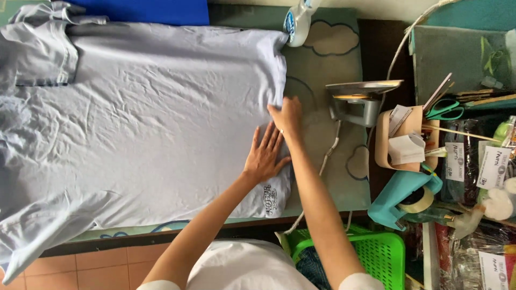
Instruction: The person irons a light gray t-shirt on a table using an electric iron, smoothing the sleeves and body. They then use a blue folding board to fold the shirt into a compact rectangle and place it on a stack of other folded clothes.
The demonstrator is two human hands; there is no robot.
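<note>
Both your hands are on the shirt (pixel 150 113), at its hem end, the end nearest the iron (pixel 361 99). The shirt lies flat on the board (pixel 322 59), its long axis running from the hem away from the iron to the collar and sleeves. Your left hand (pixel 264 154) rests palm down on the cloth, fingers spread and straight, holding nothing. Your right hand (pixel 287 115), nearer the iron, sits on the hem edge; its fingers look curled at the cloth, but you cannot tell whether they pinch it.
</note>
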